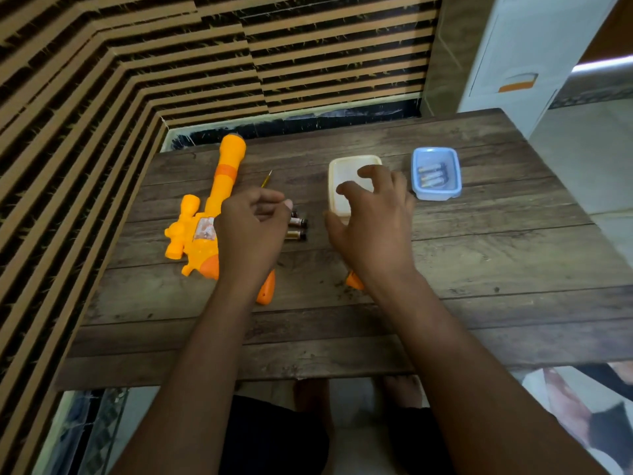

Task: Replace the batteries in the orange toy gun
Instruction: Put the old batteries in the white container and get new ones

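Centre frame, the left hand [251,222] curls loosely over the orange toy gun [209,214], seemingly gripping nothing, hiding its battery bay. Old batteries [298,228] lie just right. The right hand [371,217] spreads open over the cream tray [337,166]. Next, likely clearing them there. Upper right, fresh cells wait in the blue tub [454,173].

On the table [479,269] we find the toy gun [219,186] at left, three batteries [298,228] just right of it, an empty tray [337,173] further right, and rightmost a container [435,174] holding more batteries [432,174].
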Motion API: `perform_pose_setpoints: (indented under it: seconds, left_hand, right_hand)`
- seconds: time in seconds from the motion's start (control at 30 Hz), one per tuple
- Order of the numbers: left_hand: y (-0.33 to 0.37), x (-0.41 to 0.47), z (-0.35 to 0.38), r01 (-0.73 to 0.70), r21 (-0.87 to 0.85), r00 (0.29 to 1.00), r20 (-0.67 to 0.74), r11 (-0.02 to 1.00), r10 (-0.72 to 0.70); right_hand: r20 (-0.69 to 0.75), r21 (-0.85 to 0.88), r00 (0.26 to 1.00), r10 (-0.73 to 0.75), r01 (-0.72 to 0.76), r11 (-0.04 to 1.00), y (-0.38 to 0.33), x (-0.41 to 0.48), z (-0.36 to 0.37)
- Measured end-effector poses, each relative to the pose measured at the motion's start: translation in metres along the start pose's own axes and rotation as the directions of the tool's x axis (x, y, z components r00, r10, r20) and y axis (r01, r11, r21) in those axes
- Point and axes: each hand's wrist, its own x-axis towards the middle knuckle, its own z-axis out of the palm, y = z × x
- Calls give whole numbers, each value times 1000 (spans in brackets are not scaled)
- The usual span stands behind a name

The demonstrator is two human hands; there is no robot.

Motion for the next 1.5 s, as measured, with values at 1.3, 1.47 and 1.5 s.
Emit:
perform_pose_setpoints:
  seconds: [1.3, 1.47, 1.5]
  left_hand:
    - [2, 10, 16, 457, -656, 876, 448, 601, -176]
    - [6, 7, 22, 447, -640, 874, 463, 626, -150]
    - [7, 6, 24, 451, -637, 873, 461, 625, -160]
  right_hand:
    - [-3, 780, 998, 61, -36, 625, -14, 0, -15]
    - [-100, 704, 995, 13, 61, 707, -6, 0, -12]
    - [-112, 694, 994, 16, 66, 717, -6, 0, -12]
